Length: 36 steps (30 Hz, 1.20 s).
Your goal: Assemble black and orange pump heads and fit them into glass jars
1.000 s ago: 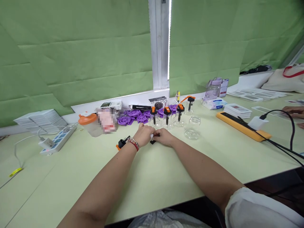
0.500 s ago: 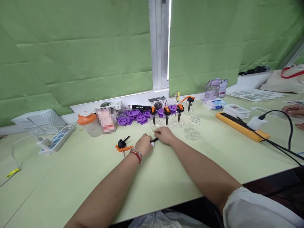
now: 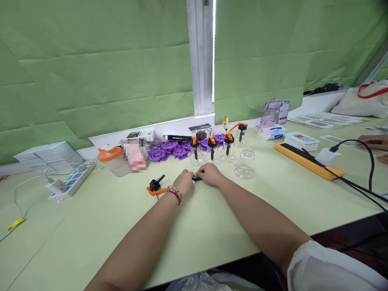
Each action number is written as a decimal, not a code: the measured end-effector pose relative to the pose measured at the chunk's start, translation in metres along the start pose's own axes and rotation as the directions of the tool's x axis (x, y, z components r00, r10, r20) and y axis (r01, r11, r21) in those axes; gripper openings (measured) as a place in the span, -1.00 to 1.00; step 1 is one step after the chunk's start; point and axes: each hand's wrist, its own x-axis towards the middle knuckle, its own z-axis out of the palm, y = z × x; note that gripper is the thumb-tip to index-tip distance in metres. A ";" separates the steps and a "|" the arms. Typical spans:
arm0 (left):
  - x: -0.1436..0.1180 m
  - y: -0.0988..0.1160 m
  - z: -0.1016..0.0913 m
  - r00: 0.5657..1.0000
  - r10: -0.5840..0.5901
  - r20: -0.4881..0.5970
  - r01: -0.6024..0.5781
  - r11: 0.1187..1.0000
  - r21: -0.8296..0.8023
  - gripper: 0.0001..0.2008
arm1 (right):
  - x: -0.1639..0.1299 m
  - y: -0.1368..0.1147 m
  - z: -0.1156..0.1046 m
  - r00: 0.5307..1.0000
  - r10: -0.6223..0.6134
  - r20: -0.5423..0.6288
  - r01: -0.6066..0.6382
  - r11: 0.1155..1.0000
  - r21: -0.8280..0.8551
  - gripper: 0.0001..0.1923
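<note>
My left hand [image 3: 184,184] is closed around a short black rod-like part [image 3: 198,179] with a white end showing beneath the fingers. Facing it, my right hand [image 3: 210,174] pinches a small metallic piece [image 3: 195,176] that looks like a spring, right at the black part. Fingers hide most of both pieces. Left of my left hand, a black grinder top [image 3: 155,185] with an orange crank arm [image 3: 157,192] lies on the table. Beyond my right hand stand several clear jars [image 3: 212,155] with black-and-orange crank tops. One open glass jar [image 3: 244,169] has no top.
Purple plastic parts [image 3: 172,149] lie behind the jars. At left are an orange-lidded cup [image 3: 110,155] and a white power strip [image 3: 74,182]. An orange power strip [image 3: 306,159] with black cables lies at right. Another person's hand [image 3: 374,141] shows at the right edge.
My right hand's small metallic piece has come down onto the black part, and my hands are slightly closer together. The black grinder top and jars stay where they were.
</note>
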 end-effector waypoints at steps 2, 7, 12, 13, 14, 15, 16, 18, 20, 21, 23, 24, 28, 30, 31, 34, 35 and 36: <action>0.000 0.001 0.000 1.000 -0.005 -0.003 0.005 1.000 -0.001 -0.76 | 0.000 -0.001 0.001 1.000 -0.003 0.003 0.003 1.000 0.003 -0.82; 0.000 0.001 0.002 1.000 -0.005 -0.022 0.005 1.000 -0.008 -0.78 | 0.000 -0.003 0.003 1.000 -0.006 -0.002 0.006 1.000 0.007 -0.86; 0.006 -0.017 -0.011 0.997 -0.016 -0.070 0.014 1.000 -0.020 -0.70 | -0.001 -0.004 0.002 1.000 -0.001 -0.008 0.001 1.000 0.022 -0.84; 0.008 -0.023 -0.015 0.995 -0.036 -0.089 0.034 0.999 -0.021 -0.68 | -0.001 -0.004 0.002 1.000 0.002 -0.007 -0.001 1.000 0.029 -0.83; 0.010 -0.029 -0.019 0.993 -0.056 -0.100 0.054 0.998 -0.022 -0.66 | -0.001 -0.003 0.002 1.000 0.003 -0.005 -0.003 0.999 0.037 -0.81; 0.011 -0.034 -0.023 0.992 -0.073 -0.107 0.071 0.997 -0.025 -0.62 | -0.001 -0.003 0.003 1.000 0.005 -0.004 -0.004 0.999 0.044 -0.80; 0.013 -0.039 -0.025 0.991 -0.085 -0.104 0.082 0.996 -0.027 -0.58 | -0.001 -0.003 0.003 1.000 0.004 -0.004 -0.004 0.999 0.049 -0.80; 0.015 -0.046 -0.027 0.992 -0.093 -0.083 0.091 0.995 -0.027 -0.52 | 0.000 -0.001 0.003 1.000 0.000 -0.007 0.000 0.999 0.051 -0.78; 0.016 -0.049 -0.024 0.995 -0.086 -0.055 0.085 0.996 -0.019 -0.50 | 0.001 0.000 0.004 1.000 -0.007 -0.010 0.007 0.999 0.048 -0.76; 0.016 -0.049 -0.023 0.996 -0.078 -0.044 0.077 0.997 -0.012 -0.52 | 0.001 0.001 0.004 1.000 -0.009 -0.009 0.009 0.999 0.048 -0.75; 0.016 -0.050 -0.019 0.998 -0.050 -0.029 0.050 0.999 0.005 -0.59 | 0.001 0.002 0.005 1.000 -0.007 -0.006 0.007 0.999 0.049 -0.74; 0.016 -0.050 -0.018 0.999 -0.033 -0.024 0.034 0.999 0.012 -0.63 | 0.001 0.002 0.005 1.000 -0.005 -0.005 0.005 0.999 0.051 -0.74; 0.013 -0.050 -0.016 1.000 0.021 -0.006 -0.021 0.999 0.026 -0.71 | 0.000 0.002 0.005 1.000 -0.001 -0.004 0.002 0.999 0.053 -0.74; 0.011 -0.050 -0.016 0.999 0.038 0.001 -0.038 0.999 0.025 -0.69 | 0.001 0.002 0.004 1.000 -0.005 -0.004 0.005 0.999 0.051 -0.76; 0.010 -0.049 -0.016 0.999 0.046 0.005 -0.046 0.999 0.024 -0.67 | 0.001 0.002 0.004 1.000 -0.010 -0.003 0.010 0.999 0.050 -0.76; 0.005 -0.045 -0.017 0.998 0.058 0.018 -0.058 0.998 0.013 -0.63 | 0.001 0.003 0.005 1.000 -0.019 -0.002 0.019 0.998 0.053 -0.76; 0.002 -0.044 -0.017 0.998 0.061 0.025 -0.061 0.998 0.008 -0.61 | 0.001 0.003 0.005 1.000 -0.020 -0.003 0.021 0.998 0.054 -0.76; 0.000 -0.043 -0.017 0.997 0.063 0.032 -0.063 0.998 0.003 -0.60 | 0.001 0.003 0.005 1.000 -0.022 -0.004 0.022 0.998 0.054 -0.76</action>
